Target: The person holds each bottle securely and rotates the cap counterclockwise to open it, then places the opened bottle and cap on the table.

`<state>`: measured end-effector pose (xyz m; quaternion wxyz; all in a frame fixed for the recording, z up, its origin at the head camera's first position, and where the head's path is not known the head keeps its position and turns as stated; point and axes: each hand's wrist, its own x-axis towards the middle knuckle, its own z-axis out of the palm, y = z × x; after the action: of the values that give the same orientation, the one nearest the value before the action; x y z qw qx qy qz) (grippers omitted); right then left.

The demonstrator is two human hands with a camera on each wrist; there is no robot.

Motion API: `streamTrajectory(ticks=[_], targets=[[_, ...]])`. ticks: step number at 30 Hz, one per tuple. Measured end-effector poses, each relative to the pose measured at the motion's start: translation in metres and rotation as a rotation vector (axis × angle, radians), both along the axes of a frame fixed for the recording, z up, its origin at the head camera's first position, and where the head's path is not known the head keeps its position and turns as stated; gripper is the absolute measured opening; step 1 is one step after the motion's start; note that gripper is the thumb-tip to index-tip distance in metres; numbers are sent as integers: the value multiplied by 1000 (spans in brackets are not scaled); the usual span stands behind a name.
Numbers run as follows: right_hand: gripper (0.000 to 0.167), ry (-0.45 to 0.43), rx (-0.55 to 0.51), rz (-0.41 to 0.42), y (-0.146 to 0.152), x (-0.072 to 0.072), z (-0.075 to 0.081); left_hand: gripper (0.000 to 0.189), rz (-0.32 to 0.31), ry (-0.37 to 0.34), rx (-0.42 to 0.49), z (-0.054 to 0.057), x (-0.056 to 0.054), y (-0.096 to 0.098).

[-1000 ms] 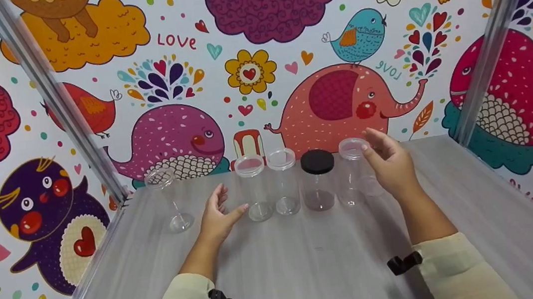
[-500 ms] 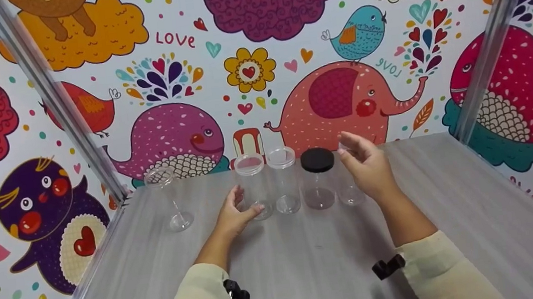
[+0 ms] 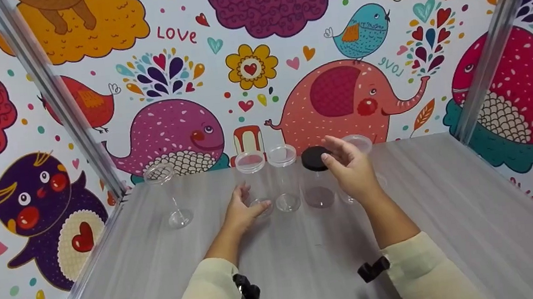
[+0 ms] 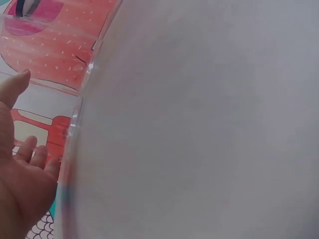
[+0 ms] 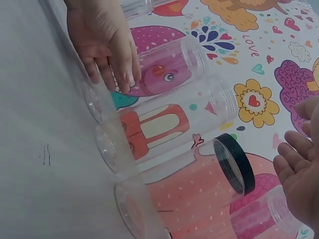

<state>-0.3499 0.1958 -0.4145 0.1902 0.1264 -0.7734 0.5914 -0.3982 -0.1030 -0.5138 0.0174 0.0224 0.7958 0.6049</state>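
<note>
Several clear, cylindrical plastic jars stand in a row at the back of the table. My left hand (image 3: 243, 213) is beside the lower part of one lidless jar (image 3: 253, 183), its thumb in front and fingers loosely spread; I cannot tell whether it touches. To the right stands another lidless jar (image 3: 284, 180). Beyond it is a jar with a black lid (image 3: 315, 158). My right hand (image 3: 353, 167) hovers with relaxed fingers near that lid; a gap shows between them in the right wrist view. Behind this hand, a clear jar (image 3: 361, 142) is partly hidden.
Another clear jar (image 3: 161, 174) stands apart at the far left. A patterned wall (image 3: 243, 32) rises behind the grey table (image 3: 310, 265), with metal posts (image 3: 69, 112) at the corners. Black wrist mounts (image 3: 248, 289) sit on both sleeves.
My left hand has moved right, to the lidless jar. My right hand has moved left, from the rightmost jar towards the black-lidded one. The jars stay where they were.
</note>
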Motion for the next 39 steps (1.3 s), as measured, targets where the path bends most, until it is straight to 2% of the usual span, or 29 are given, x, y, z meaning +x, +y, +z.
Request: streamTrajectory(ticks=[6,12,17,22,30,39], targets=[[50,-62,-19,9,-8,-3,-2,102,19,-39,-28,-1,0,4],[49,-62,-31,24,-16,-6,-5,93,38,-41,-10,-2,2,5],[52,-41,-53,64,-25,-9,-5,91,70,-10,68,2,6,4],[56,-40,-58,86,-33,-8,-3,88,59,40,127,8,13,4],[68,-44,-23,117,-49,-7,-1,89,47,123,60,11,23,5],[72,-48,-2,128,-54,-4,1,93,-38,210,7,17,33,4]])
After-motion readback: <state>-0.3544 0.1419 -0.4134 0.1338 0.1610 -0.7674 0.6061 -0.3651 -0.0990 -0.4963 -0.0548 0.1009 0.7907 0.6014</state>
